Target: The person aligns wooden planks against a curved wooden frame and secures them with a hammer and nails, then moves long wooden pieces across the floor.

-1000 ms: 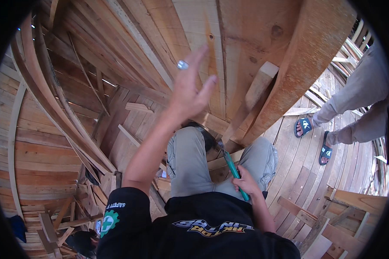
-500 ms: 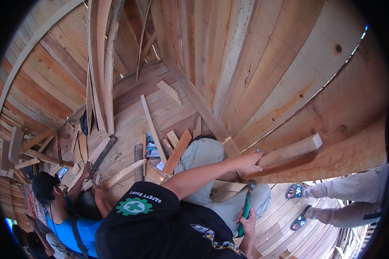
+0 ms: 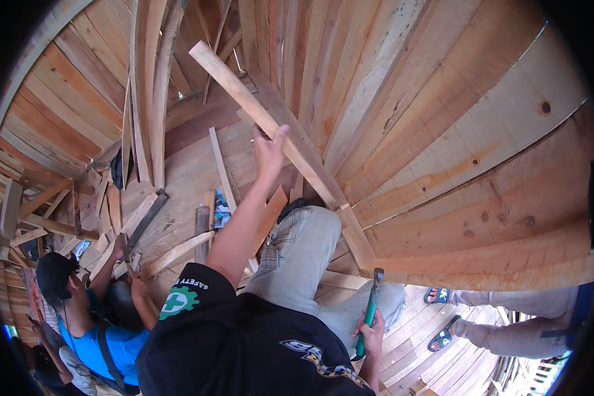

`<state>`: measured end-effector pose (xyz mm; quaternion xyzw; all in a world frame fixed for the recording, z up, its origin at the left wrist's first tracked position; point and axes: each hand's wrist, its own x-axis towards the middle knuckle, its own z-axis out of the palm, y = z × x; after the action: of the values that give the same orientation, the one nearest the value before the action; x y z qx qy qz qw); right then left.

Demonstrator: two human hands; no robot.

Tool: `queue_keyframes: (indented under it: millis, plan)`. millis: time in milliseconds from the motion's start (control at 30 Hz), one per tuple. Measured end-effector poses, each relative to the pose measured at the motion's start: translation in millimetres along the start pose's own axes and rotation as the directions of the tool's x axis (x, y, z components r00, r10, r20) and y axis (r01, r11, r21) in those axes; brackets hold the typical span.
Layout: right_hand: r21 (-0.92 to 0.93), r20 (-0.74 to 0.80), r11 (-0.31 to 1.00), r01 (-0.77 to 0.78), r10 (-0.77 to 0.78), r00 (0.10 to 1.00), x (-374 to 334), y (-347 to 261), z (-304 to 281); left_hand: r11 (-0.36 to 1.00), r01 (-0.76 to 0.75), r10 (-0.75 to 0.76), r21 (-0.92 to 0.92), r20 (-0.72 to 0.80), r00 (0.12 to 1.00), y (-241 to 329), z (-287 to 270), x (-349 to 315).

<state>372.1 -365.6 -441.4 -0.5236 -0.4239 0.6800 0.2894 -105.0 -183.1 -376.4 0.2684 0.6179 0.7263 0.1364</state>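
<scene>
My left hand reaches forward, closed around a long squared wooden batten. The batten slants across the view, its far end raised to the upper left and its lower part lying over the corner where the plank wall meets the floor. Low on the right, my right hand grips a hammer by its green handle. The metal head points up, beside my bent knee. Nothing touches the hammer head.
Curved planks form the wall ahead and to the right. Offcuts and a dark timber lie on the plank floor. A person in a blue shirt works at left. Another person's sandalled feet stand at right. Upright curved ribs rise at left.
My left hand has swung from the right side to the upper middle, bringing the batten with it. The hammer remains in my right hand, almost in the same place.
</scene>
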Motion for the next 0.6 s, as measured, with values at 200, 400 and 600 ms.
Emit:
queue_keyframes:
  millis: [200, 400, 600]
  plan:
    - [-0.057, 0.019, 0.998, -0.003, 0.004, 1.000, 9, -5, 3, 0.929, 0.104, -0.010, 0.354, -0.257, 0.966, -101, -61, 55]
    - [-0.142, -0.023, 0.988, -0.061, 0.059, 0.998, 18, -7, 10, 0.731, 0.312, -0.178, 0.607, -0.271, 0.946, -154, -87, 83]
    - [-0.233, -0.077, 0.966, -0.110, 0.095, 0.993, 22, -17, 26, 0.533, 0.419, -0.373, 0.735, -0.240, 0.896, -239, -107, 80]
